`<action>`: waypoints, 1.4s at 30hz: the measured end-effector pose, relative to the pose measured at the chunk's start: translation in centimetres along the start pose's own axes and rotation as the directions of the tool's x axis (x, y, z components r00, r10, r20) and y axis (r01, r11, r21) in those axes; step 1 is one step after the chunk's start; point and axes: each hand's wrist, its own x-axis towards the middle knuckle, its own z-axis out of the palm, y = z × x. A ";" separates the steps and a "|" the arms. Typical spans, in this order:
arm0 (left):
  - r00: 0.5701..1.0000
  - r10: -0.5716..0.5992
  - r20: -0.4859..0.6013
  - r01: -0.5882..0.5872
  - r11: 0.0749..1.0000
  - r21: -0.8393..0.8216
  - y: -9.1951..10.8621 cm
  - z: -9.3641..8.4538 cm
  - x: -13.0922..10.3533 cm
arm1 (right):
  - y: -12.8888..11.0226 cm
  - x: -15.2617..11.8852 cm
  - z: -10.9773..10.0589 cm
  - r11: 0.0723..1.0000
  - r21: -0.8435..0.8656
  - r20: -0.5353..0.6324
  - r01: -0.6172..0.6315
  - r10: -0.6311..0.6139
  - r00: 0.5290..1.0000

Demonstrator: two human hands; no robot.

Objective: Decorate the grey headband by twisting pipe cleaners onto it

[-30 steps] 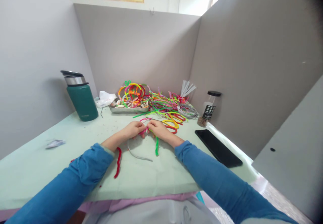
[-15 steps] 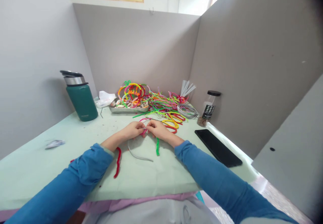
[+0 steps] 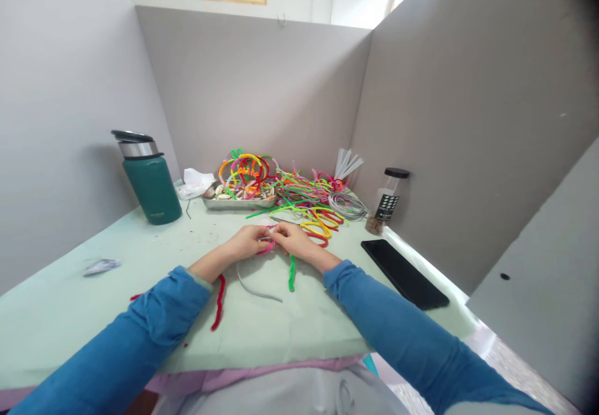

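Your left hand (image 3: 251,241) and right hand (image 3: 291,241), grips both pinching the pink piece (image 3: 266,249), have turned it slightly, so it seems unfinished.

Blue sleeves (image 3: 397,321), gathered at the cuffs (image 3: 199,279) (the left heavily creased), are worn with pale grey clothing (image 3: 276,395).

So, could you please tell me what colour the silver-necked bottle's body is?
The bottle's body is dark teal green, in the head view.
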 end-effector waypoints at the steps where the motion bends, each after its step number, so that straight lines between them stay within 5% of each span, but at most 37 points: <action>1: 1.000 0.026 -0.004 -0.026 0.999 0.021 -0.1 0.0 0.0 | 0.1 0.0 0.0 1.000 -0.014 -0.007 0.005 -0.005 1.000; 8: 0.998 0.057 -0.006 -0.057 0.997 0.048 0.6 -0.1 -0.3 | 0.0 0.1 -0.1 0.999 -0.035 -0.025 -0.016 0.015 1.000; 30: 0.992 -0.128 -0.007 0.127 0.987 -0.098 2.3 -0.4 -0.8 | 0.2 0.1 -0.1 0.977 0.207 0.042 -0.055 0.048 0.998; 42: 0.987 -0.162 -0.009 0.161 0.984 -0.073 2.4 -0.4 -0.8 | 0.7 0.2 0.1 0.997 0.072 0.048 0.001 -0.005 0.999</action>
